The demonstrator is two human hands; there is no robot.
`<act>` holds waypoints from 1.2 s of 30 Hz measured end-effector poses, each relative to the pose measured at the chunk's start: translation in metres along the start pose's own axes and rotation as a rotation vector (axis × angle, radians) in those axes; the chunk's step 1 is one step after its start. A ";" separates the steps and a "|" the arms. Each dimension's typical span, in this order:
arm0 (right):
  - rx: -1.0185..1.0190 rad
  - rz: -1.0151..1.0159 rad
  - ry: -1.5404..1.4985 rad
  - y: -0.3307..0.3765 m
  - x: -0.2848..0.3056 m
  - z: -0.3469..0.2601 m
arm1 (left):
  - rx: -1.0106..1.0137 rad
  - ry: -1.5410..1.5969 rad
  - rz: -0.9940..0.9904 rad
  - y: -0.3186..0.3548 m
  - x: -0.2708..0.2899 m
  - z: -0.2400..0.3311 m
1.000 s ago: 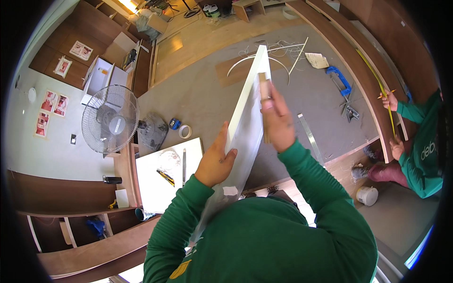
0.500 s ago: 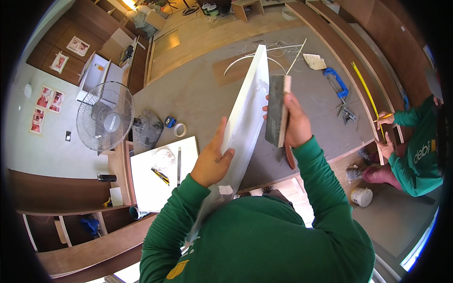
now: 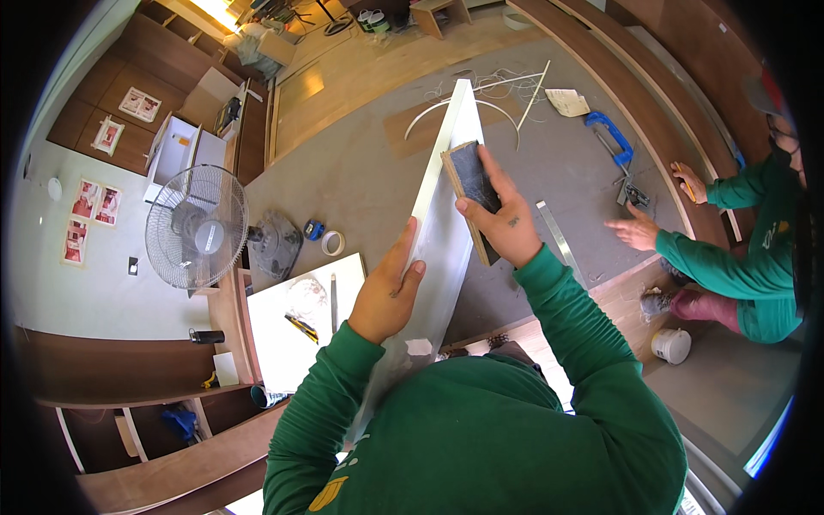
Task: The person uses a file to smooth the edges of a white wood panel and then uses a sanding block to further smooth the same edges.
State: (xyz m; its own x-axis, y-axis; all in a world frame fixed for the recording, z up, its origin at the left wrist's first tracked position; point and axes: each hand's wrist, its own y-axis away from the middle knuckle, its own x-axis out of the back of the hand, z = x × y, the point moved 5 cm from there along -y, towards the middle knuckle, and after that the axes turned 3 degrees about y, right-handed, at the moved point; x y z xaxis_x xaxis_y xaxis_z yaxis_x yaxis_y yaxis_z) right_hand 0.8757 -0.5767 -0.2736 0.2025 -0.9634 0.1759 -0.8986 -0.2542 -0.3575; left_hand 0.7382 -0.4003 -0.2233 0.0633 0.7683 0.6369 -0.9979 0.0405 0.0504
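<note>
A long white board stands on edge in front of me, slanting from my body toward the far side. My left hand is closed around its near part, thumb on the right face and fingers along the left side. My right hand grips a sanding block, a wooden block with a dark grey face. The block is tilted beside the board's right face, close to its upper edge; whether it touches the board I cannot tell.
Left are a white panel with a utility knife, a tape roll, a tape measure and a fan. Right lie a metal strip and a blue clamp. A co-worker's hand reaches in.
My right hand has turned the sanding block and brought it left, nearer the board. My left hand keeps its grip. The co-worker's near hand has moved left; the yellow tape is no longer visible there.
</note>
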 end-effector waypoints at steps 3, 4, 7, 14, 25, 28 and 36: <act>-0.081 0.069 -0.024 0.002 0.001 0.012 | 0.010 0.011 -0.004 0.000 -0.001 0.000; -0.213 0.048 -0.261 0.002 0.000 0.020 | 0.016 0.023 -0.005 0.000 -0.001 0.000; -0.611 0.055 -0.857 0.003 -0.003 0.037 | 0.011 0.043 -0.005 0.000 -0.002 0.000; -0.778 -0.043 -1.298 0.004 -0.005 0.039 | -0.015 -0.025 0.022 0.002 -0.002 -0.002; -0.057 -0.042 -0.040 -0.053 -0.009 0.045 | 0.115 -0.007 0.020 0.004 -0.003 -0.001; 0.029 0.112 0.035 -0.066 -0.006 0.039 | 0.077 -0.015 0.043 0.005 -0.003 -0.003; 0.191 0.094 0.187 -0.034 -0.024 0.031 | 0.062 0.022 -0.025 0.002 -0.005 0.000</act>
State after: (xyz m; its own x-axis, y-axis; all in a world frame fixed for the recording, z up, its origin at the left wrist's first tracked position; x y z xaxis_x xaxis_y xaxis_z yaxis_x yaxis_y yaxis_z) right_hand 0.9131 -0.5477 -0.2942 0.0303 -0.9556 0.2930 -0.8169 -0.1926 -0.5436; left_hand 0.7364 -0.4039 -0.2262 0.0874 0.7812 0.6182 -0.9932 0.0206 0.1145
